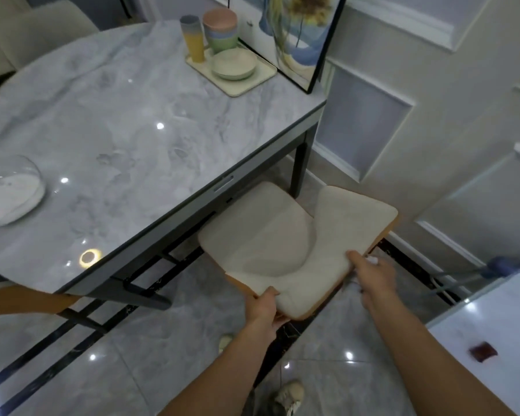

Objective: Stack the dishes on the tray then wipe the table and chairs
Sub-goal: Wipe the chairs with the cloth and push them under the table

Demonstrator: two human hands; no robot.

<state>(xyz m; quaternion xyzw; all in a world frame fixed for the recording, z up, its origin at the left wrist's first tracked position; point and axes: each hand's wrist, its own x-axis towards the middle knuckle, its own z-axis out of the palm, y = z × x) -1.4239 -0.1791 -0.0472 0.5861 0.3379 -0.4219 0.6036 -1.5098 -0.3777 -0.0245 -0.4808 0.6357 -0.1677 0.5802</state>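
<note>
Left hand (263, 307), right hand (370, 274) grip chair (267, 235) (beside table (117, 130)).

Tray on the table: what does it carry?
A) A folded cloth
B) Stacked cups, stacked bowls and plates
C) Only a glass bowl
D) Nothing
B: the tray, at the far corner of the table, carries stacked cups, stacked bowls and plates.
</note>
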